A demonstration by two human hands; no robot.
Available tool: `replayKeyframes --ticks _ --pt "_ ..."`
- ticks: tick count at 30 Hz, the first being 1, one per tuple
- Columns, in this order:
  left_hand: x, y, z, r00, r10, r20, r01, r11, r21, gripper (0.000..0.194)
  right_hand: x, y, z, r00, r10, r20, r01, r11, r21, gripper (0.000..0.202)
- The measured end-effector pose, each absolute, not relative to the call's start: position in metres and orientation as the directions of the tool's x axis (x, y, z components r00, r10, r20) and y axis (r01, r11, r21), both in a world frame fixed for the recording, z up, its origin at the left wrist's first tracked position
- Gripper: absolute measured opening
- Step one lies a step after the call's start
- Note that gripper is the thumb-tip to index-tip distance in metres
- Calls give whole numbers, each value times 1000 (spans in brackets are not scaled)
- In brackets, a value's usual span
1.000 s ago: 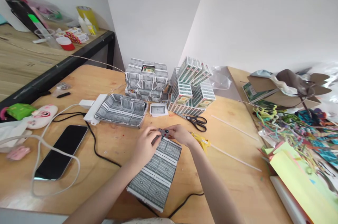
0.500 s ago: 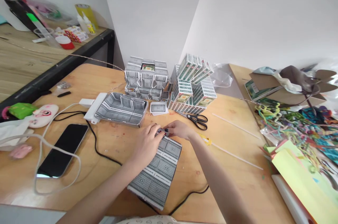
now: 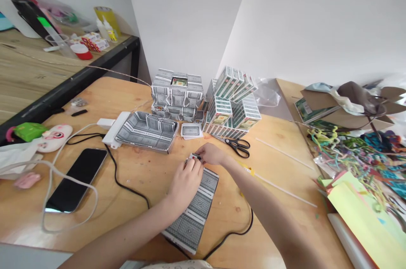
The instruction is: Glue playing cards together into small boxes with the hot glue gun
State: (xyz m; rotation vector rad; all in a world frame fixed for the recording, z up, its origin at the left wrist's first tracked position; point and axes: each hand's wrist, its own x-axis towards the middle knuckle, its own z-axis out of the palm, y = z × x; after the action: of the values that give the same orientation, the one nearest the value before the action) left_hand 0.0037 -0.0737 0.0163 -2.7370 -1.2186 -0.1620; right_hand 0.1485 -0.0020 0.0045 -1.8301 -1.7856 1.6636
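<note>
Bends the left hand (image 3: pixel 185 182) over the far end of a grey patterned panel (image 3: pixel 192 226), with fingers curled onto a small pale piece (image 3: pixel 194 157) bearing a red mark. Cannot tell how tightly this grip closes, because of the thumb hidden from view. Pinches the same piece from the right with the right hand (image 3: pixel 212 155), bringing that grip nearly together on it. Has the panel lying aslant on the surface (image 3: pixel 279 226), stretching from around the middle down toward the near edge, with a black cable (image 3: pixel 233 232) emerging beside its near end. Shows a patterned tray (image 3: pixel 149 131), a patterned block (image 3: pixel 163 95) and stacked boxes (image 3: pixel 218 112) toward the far edge, plus black-handled scissors (image 3: pixel 239 148) just in front of the boxes. Shows a phone (image 3: pixel 77 180) toward the left edge, and part of a yellow tool (image 3: pixel 249 171) to the right of the right hand.
</note>
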Motion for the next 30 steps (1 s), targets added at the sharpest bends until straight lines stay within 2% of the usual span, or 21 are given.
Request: replayKeyframes --ticks 12,18,25,30 --pt "15 -88 18 610 790 66 777 -579 -247 40 150 -15 10 -317 848 -424 699 -94 -709 37" --pt "16 -89 19 612 786 89 779 -579 -240 39 149 -20 7 -310 876 -368 710 -44 -703 32" --pt "18 -91 20 599 799 49 786 -576 -224 40 148 -23 11 -352 870 -346 724 19 -690 32" --pt "20 -92 21 600 799 42 791 -584 -184 39 151 -23 16 -370 853 -368 703 -2 -711 33"
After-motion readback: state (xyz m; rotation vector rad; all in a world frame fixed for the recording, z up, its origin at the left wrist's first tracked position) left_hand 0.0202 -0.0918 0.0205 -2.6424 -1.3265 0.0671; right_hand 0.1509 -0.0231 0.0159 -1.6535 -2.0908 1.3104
